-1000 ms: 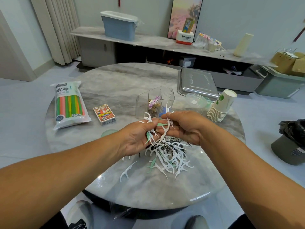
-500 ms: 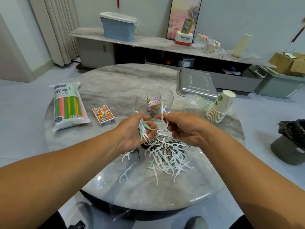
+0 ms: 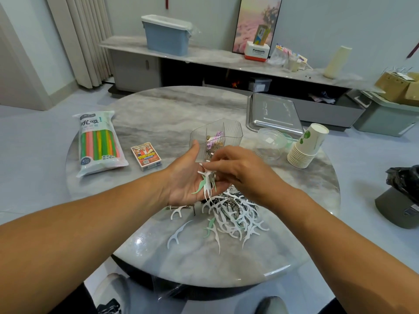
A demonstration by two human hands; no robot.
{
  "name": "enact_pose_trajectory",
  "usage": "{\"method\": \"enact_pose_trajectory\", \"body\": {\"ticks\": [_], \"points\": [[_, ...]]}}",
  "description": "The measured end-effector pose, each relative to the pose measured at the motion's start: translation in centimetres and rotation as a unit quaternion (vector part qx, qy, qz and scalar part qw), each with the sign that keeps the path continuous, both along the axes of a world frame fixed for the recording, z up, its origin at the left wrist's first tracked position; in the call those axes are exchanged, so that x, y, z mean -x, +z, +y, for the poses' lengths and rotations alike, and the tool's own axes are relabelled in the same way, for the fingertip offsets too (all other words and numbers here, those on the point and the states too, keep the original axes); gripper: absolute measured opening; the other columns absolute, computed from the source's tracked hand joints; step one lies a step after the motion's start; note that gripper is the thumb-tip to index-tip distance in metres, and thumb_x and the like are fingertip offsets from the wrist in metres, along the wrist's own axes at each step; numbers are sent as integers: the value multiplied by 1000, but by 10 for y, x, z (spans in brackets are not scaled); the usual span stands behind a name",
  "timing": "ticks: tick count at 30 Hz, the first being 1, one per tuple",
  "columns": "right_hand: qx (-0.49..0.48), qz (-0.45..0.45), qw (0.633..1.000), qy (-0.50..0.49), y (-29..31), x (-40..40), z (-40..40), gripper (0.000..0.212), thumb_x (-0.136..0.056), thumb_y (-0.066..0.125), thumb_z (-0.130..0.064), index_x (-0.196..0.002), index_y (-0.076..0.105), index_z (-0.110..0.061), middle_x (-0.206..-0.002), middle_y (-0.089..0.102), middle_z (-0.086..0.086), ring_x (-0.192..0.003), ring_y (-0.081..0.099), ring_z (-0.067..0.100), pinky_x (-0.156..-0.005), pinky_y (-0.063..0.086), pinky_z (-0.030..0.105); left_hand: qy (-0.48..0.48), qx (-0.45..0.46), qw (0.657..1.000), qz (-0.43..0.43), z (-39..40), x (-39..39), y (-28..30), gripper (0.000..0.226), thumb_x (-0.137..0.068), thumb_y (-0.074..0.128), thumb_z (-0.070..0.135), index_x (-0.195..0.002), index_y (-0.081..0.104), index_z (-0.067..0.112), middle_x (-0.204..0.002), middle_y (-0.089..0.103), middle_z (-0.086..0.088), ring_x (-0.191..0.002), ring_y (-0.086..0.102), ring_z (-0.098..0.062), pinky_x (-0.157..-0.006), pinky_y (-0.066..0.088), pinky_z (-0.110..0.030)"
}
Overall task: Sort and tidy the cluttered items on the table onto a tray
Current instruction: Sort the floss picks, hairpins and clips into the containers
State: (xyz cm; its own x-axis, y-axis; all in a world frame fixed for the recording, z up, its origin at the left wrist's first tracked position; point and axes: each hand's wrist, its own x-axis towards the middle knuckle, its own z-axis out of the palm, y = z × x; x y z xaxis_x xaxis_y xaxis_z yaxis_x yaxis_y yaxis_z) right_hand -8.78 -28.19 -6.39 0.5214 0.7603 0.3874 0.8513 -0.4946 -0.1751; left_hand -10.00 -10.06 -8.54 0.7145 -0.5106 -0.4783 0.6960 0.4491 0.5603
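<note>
A small bundle of white and green floss picks [image 3: 205, 185] lies across my left hand [image 3: 183, 180], which is turned palm up and cradles them just above the table. My right hand [image 3: 240, 168] reaches over from the right and pinches the heads of the same bundle. Below both hands a loose pile of floss picks [image 3: 235, 220] mixed with dark metal clips is spread on the marble table [image 3: 158, 109]. One stray white pick [image 3: 178, 232] lies to the left of the pile. The steel tray [image 3: 274, 114] sits at the back right.
A clear divided container [image 3: 229, 134] with small items stands just behind my hands. A pack of coloured straws [image 3: 98, 143] and a card box [image 3: 146, 156] lie to the left. A clear plastic bowl [image 3: 269, 143] and a stack of paper cups [image 3: 308, 146] sit right.
My hands came back together. The left hand turned palm up with its picks, and the right hand brought its picks over onto that bundle.
</note>
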Motion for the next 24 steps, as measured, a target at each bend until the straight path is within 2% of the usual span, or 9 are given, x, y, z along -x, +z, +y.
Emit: {"method": "enact_pose_trajectory", "body": {"ticks": [3, 6, 9, 11, 13, 15, 20, 22, 24], "points": [[47, -31, 998, 26, 1, -2, -2, 54, -87, 71, 4, -134, 66, -21, -104, 72, 8, -88, 64, 28, -70, 54, 47, -1, -15, 1000, -2, 2, 1, 0, 95, -91, 28, 79, -129, 63, -1, -112, 68, -24, -95, 71, -33, -86, 61, -40], [61, -20, 998, -1, 1, -2, -8, 60, -95, 65, 1, -146, 54, -28, -101, 72, 6, -85, 66, 28, -68, 56, 47, 9, -21, 1000, 10, 3, 1, -1, 88, -92, 32, 76, -120, 66, 0, -97, 68, -21, -82, 71, -28, -77, 63, -36], [47, -15, 998, -41, 1, 0, -10, 44, -100, 62, -13, -141, 54, -28, -111, 74, 4, -93, 71, 26, -73, 58, 42, 10, -26, 999, 18, 4, 0, 0, 83, -92, 34, 76, -118, 65, 3, -93, 66, -19, -78, 68, -25, -73, 61, -34], [-45, 33, 993, -108, 3, 1, -8, 23, -101, 62, -22, -123, 63, -24, -103, 75, -4, -90, 72, 20, -74, 58, 39, 26, -21, 999, 15, 4, 0, 0, 82, -93, 37, 74, -122, 62, 1, -92, 65, -18, -76, 67, -24, -71, 61, -32], [-181, 154, 950, -200, 7, 0, -3, 7, -97, 67, -27, -103, 69, -23, -90, 73, -13, -85, 69, 6, -76, 56, 31, 54, -16, 998, 7, 3, -2, -1, 80, -94, 41, 71, -123, 59, -1, -90, 67, -18, -76, 69, -25, -71, 61, -33], [-275, 259, 885, -272, 10, 0, 3, 6, -92, 74, -29, -88, 74, -24, -81, 73, -10, -78, 68, 3, -75, 55, 27, 82, -14, 997, -2, 1, -3, -3, 80, -93, 42, 70, -124, 58, -2, -96, 69, -21, -83, 72, -30, -75, 62, -37], [-345, 500, 734, -304, 15, 12, 14, 9, -90, 75, -10, -83, 73, -5, -73, 76, 4, -54, 65, 9, -45, 42, 19, 69, 11, 997, -27, -2, -4, -8, 101, -87, 38, 81, -136, 55, -6, -141, 55, -27, -129, 56, -34, -109, 47, -43], [-321, 556, 707, -297, 13, 16, 17, 14, -90, 75, -11, -91, 73, 4, -77, 76, 13, -52, 64, 13, -44, 41, 20, 24, 47, 997, -58, -5, -2, -9, 103, -87, 32, 82, -123, 65, -9, -133, 60, -28, -126, 59, -37, -111, 45, -44], [-291, 563, 714, -298, 10, 19, 21, 22, -92, 74, -15, -94, 72, 7, -71, 74, 13, -51, 65, 12, -44, 46, 19, -1, 64, 995, -80, -7, 1, -8, 96, -88, 34, 81, -105, 75, -5, -105, 72, -22, -100, 71, -34, -99, 55, -45]]}}
